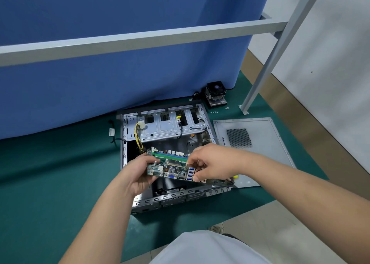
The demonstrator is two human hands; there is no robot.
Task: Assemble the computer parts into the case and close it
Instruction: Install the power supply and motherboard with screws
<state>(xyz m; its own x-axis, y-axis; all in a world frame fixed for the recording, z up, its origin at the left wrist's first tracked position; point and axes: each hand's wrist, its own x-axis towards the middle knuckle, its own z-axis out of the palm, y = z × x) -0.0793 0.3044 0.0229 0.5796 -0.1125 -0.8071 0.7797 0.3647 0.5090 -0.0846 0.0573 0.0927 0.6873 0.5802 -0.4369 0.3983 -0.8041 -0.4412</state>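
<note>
While both hands hold the circuit board [174, 168] tilted over the open case [172, 159], it sits in the air just above the case floor, port side facing the person. Left hand [138, 173] grips the board's left end, fingers curled under and thumb on top near the ports. Right hand [210, 163] pinches the right part, fingertips on the edge beside the blue ports.

Judgement: board looks light and stiff but fragile, with bare pins, sockets and solder on the underside. Best held by the edges or metal port housings, not by chips or slots. It would flex if pressed mid-board.

Yellow cables [138, 137] hang beyond the left hand and could snag. The side panel [260, 135] lies flat right of the right hand, and the cooler fan [216, 94] and loose screws [215, 112] sit beyond it on the green mat [50, 173].
</note>
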